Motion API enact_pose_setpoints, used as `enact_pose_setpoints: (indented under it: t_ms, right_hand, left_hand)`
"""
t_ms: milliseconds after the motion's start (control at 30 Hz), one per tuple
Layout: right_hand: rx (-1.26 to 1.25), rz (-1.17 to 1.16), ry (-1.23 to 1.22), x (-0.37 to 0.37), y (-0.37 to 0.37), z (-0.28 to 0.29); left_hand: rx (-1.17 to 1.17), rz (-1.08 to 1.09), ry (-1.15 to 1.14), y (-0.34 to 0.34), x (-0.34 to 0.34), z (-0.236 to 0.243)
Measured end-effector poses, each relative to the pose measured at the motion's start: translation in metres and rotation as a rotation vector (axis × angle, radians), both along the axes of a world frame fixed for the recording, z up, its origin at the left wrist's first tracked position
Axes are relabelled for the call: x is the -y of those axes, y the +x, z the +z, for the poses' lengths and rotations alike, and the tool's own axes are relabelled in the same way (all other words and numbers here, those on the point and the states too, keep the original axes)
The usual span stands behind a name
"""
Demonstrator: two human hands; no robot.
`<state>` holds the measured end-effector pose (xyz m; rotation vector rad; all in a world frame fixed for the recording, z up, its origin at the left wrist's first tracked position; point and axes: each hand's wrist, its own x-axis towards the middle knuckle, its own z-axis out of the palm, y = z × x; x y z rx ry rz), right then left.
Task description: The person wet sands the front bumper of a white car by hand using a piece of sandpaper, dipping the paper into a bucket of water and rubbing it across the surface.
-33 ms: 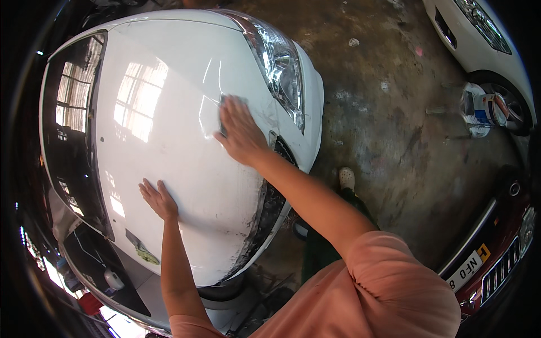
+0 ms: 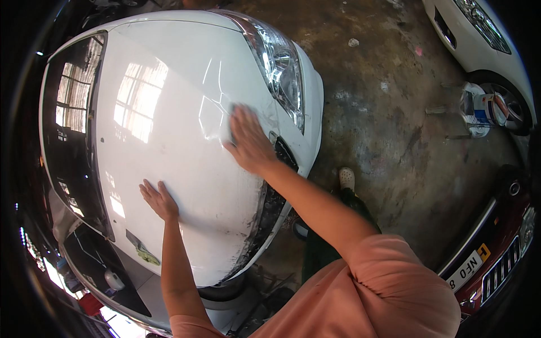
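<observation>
A white car bonnet [image 2: 186, 152] spreads out in front of me, its lower right edge worn and dark. My right hand [image 2: 251, 141], slightly smeared by motion, lies near the headlight [image 2: 287, 79]. Under its fingers is a thin grey sheet [image 2: 231, 132], mostly hidden and pressed against the paint; its exact kind is unclear. Farther left, my left hand [image 2: 160, 201] rests flat on the bonnet with fingers spread and nothing held. A yellow-green cloth [image 2: 148, 257] lies by the bonnet's lower left edge, beside a grey flat piece [image 2: 133, 240].
Left of the bonnet is the dark windscreen [image 2: 73, 112]. Another white car [image 2: 479, 34] stands at the upper right, with a tub [image 2: 479, 115] near its wheel. A dark red car [image 2: 496, 253] is at the lower right. A white bottle [image 2: 113, 279] sits at the lower left.
My right hand has slid a little right and toward me over the bonnet, with the grey sheet under it. My left hand stays in place.
</observation>
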<state>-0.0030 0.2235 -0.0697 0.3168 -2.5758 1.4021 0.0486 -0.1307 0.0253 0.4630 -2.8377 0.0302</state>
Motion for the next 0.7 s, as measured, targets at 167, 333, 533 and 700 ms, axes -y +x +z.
enact_pose_setpoints:
  t_ms: [167, 333, 533, 700]
  right_hand:
    - [0.032, -0.056, -0.088, -0.006, 0.079, -0.031]
    - [0.188, -0.181, -0.166, -0.03, -0.008, -0.021]
    - [0.246, -0.167, -0.161, -0.016, 0.048, -0.027]
    - [0.231, -0.294, -0.257, -0.032, -0.018, -0.021]
  left_hand:
    - [-0.014, -0.006, 0.008, -0.002, -0.005, 0.004]
    - [0.001, -0.029, 0.005, -0.008, -0.01, 0.002]
    - [-0.003, -0.003, -0.005, 0.001, -0.001, 0.002]
    - [-0.003, -0.031, -0.002, -0.007, -0.007, 0.001]
